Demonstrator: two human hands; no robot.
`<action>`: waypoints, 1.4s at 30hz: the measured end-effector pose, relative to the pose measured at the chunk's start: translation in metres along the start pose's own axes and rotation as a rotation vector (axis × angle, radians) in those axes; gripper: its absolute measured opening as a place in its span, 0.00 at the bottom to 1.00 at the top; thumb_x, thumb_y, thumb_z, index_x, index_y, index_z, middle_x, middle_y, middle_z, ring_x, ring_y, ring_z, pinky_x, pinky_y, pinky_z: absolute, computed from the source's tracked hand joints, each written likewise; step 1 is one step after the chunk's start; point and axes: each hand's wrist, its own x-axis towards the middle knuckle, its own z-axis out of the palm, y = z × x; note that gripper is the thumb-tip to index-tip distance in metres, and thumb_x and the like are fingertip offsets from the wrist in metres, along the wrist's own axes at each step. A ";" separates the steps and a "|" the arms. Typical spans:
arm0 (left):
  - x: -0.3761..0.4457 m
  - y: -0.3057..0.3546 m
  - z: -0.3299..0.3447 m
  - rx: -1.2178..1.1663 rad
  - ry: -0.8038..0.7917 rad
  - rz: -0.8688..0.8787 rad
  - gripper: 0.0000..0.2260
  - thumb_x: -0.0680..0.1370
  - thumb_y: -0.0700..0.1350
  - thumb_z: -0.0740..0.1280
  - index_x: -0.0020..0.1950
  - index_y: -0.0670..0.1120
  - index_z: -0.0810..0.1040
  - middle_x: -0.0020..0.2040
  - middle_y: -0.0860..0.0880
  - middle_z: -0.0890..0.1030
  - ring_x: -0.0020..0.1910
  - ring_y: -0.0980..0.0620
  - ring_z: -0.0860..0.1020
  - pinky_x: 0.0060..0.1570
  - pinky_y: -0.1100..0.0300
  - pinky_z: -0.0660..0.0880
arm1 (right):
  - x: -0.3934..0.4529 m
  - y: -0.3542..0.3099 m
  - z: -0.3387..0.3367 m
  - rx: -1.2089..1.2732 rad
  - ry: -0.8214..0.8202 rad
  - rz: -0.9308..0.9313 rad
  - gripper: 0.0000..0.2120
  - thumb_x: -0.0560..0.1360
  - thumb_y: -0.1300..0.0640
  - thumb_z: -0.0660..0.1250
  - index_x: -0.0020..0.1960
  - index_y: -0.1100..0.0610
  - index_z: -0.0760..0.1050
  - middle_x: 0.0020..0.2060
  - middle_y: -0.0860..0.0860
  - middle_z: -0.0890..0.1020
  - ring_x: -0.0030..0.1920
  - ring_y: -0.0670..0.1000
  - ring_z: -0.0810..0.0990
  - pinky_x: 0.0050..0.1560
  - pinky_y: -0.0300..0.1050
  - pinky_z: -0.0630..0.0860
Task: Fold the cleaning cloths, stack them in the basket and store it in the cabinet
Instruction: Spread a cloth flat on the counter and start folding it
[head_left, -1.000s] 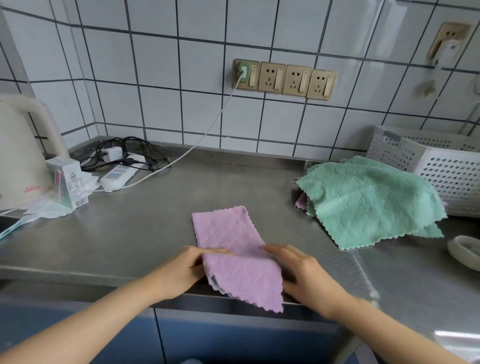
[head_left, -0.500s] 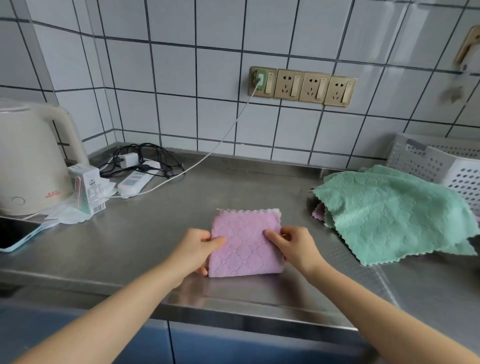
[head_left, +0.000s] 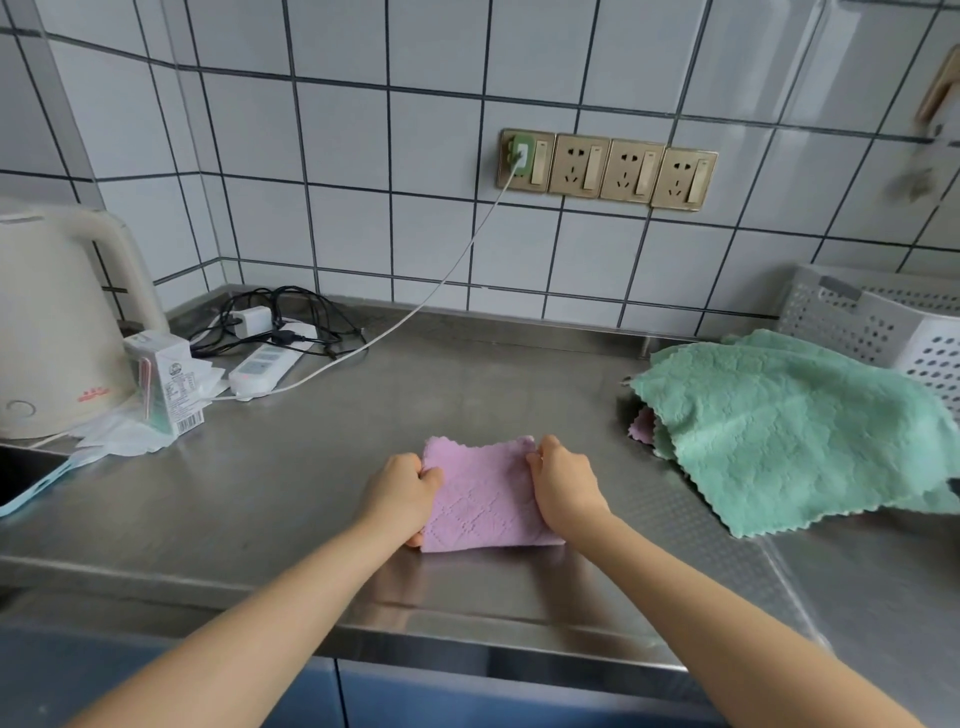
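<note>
Now folded down from a long strip to a small square: pink cloth (head_left: 480, 493), lying at lower centre on the bench (head_left: 311, 493). Gripped at both side edges, left hand (head_left: 402, 486) and right hand (head_left: 563, 483) each with fingers curled onto the fabric. Probably one cloth as good as finished, ready for stacking. Still unfolded at right: green cloths (head_left: 789, 431), heaped over another pink one. Behind them, at the right edge, the white basket (head_left: 852, 325); inside mostly out of view, contents impossible to tell.
</note>
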 end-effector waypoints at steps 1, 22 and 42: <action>0.001 0.001 0.001 0.002 -0.002 -0.017 0.16 0.78 0.45 0.62 0.32 0.45 0.62 0.25 0.49 0.67 0.18 0.45 0.72 0.24 0.60 0.70 | 0.002 -0.001 0.000 -0.022 -0.007 0.034 0.14 0.81 0.52 0.52 0.52 0.61 0.70 0.51 0.63 0.78 0.50 0.64 0.76 0.43 0.47 0.67; -0.019 -0.007 -0.004 0.661 -0.129 0.230 0.26 0.80 0.59 0.51 0.76 0.53 0.56 0.78 0.49 0.53 0.77 0.45 0.46 0.71 0.39 0.43 | 0.003 0.047 0.020 -0.461 -0.060 -0.437 0.43 0.71 0.34 0.25 0.76 0.52 0.54 0.75 0.55 0.57 0.75 0.62 0.52 0.75 0.56 0.51; 0.010 0.012 -0.030 -0.775 0.122 0.106 0.25 0.70 0.33 0.72 0.64 0.52 0.74 0.55 0.56 0.81 0.46 0.63 0.81 0.46 0.65 0.78 | -0.014 0.001 -0.003 0.235 -0.070 -0.243 0.22 0.79 0.54 0.58 0.72 0.47 0.62 0.49 0.53 0.78 0.52 0.55 0.76 0.51 0.41 0.69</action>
